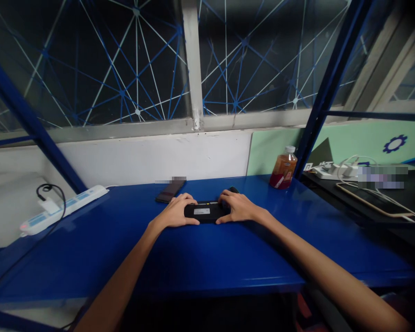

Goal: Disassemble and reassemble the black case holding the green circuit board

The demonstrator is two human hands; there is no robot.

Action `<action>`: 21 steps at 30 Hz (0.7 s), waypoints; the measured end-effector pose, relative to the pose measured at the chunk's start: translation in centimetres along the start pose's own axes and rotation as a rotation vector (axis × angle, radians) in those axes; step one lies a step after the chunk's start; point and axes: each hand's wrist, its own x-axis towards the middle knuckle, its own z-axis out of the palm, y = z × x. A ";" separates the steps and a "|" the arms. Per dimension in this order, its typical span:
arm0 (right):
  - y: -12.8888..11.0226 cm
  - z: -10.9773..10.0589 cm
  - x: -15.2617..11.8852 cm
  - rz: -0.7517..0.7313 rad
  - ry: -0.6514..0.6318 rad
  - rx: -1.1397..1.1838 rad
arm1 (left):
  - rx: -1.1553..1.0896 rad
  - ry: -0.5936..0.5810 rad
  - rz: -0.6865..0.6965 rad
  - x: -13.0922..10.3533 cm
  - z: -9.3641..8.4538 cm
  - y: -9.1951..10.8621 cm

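A flat black box-shaped device with a white label lies at the middle of the blue table, its exact kind unclear. My left hand grips its left end, thumb along the near edge and fingers over the far edge. On the opposite end, my right hand holds it the same way. Just behind my right fingers a small dark object shows, mostly hidden. A dark phone lies beyond my left hand.
A white power strip with a plugged-in black cable runs along the table's left side. A bottle of reddish drink stands at the back right. Farther right, a black surface carries a tablet-like device and white cables. Blue frame posts flank the table.
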 end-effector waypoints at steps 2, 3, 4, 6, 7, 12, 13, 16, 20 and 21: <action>0.0 0.0 0.0 0.000 0.000 0.000 | -0.015 0.003 -0.001 0.0 0.1 0.0; 0.0 0.0 0.1 -0.002 0.002 0.000 | -0.019 0.003 -0.002 0.1 0.1 0.0; 0.0 0.0 0.1 -0.005 0.006 0.000 | -0.022 0.004 -0.003 0.1 0.1 -0.1; -0.1 0.0 0.1 -0.013 0.014 -0.002 | -0.026 0.005 -0.003 0.2 0.1 -0.2; -0.1 0.0 0.1 -0.017 0.017 -0.005 | -0.026 0.005 0.001 0.2 0.2 -0.3; -0.1 -0.1 0.0 -0.022 0.025 -0.021 | -0.022 0.015 0.018 0.2 0.2 -0.3; -0.1 -0.1 0.0 -0.021 0.025 -0.022 | -0.020 0.014 0.018 0.2 0.2 -0.3; 0.0 -0.1 0.1 -0.020 0.016 -0.019 | -0.012 0.004 0.017 0.1 0.1 -0.2; 0.0 -0.1 0.1 -0.021 0.010 -0.003 | -0.009 -0.003 0.019 0.1 0.0 -0.2; 0.0 -0.1 0.1 -0.021 0.010 -0.001 | -0.009 -0.003 0.019 0.1 0.0 -0.2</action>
